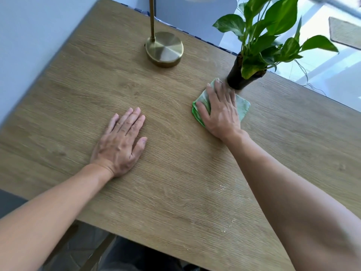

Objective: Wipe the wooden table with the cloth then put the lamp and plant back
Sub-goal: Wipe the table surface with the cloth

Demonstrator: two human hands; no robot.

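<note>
Nearest, the front edge of the wooden table (175,192) runs across the lower view, with a few pale crumbs close to it on the right. Both forearms cross this edge. Much of the near and middle tabletop is bare wood.

Further in, the left hand (121,143) lies flat on the wood, palm down, fingers together and stretched out, holding nothing. Bare table spreads from it to the left edge, which meets a pale wall.

Beyond that, to the right, the right hand (218,110) presses flat on the folded green cloth (243,107), fingers spread over it, not closed around it. The cloth shows on both sides of the hand, and the fingertips come just beside the black pot (234,79); whether they touch it cannot be told.

The pot stands upright near the far right edge and holds the plant (273,32), whose green leaves rise and lean out past the edge.

Farthest, near the back edge, the lamp (165,48) stands on its round brass base, well apart from the pot, with bare wood between them.
</note>
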